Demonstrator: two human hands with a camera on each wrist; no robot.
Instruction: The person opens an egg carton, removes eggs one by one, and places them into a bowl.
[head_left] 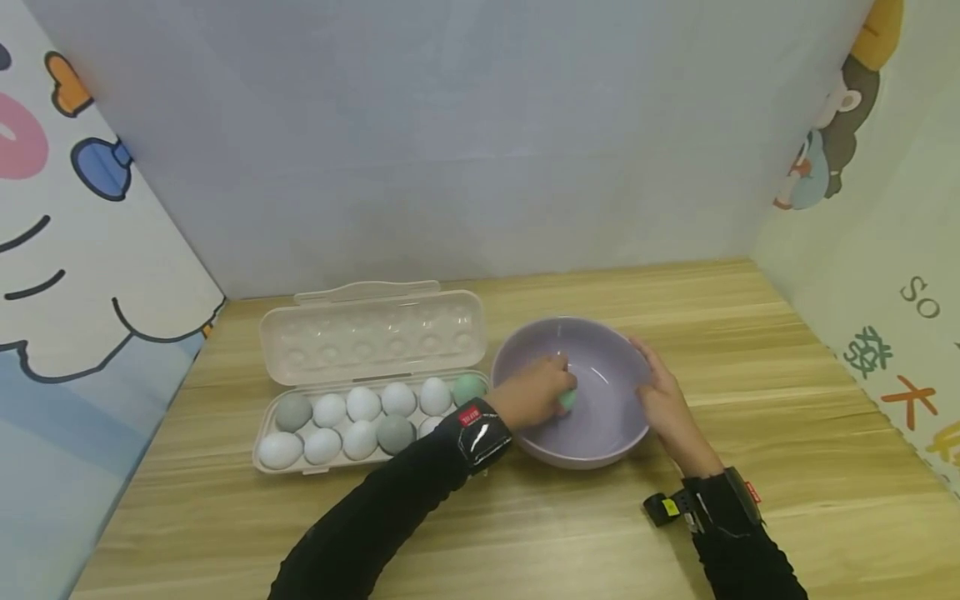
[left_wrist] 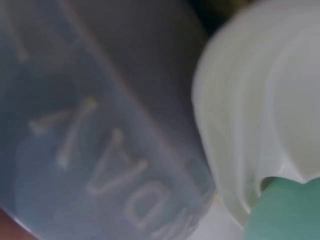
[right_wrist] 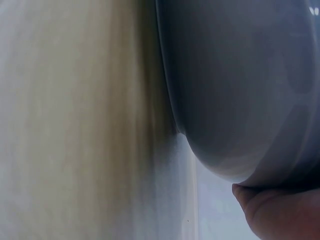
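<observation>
While right hand (head_left: pixel 666 407) grips bowl (head_left: pixel 577 457), left hand (head_left: pixel 534 392) reaching inside, holding egg (head_left: pixel 567 400).

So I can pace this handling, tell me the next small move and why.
Probably set the green egg down gently in the purple bowl: the left hand holds it inside there, and the right hand holds the bowl's side.

Glossy bowl (head_left: pixel 603 417) (smooth inside), plastic carton (head_left: pixel 367 337), wood-grained table (head_left: pixel 570 533); eggs (head_left: pixel 363 404) apparently matt.
</observation>
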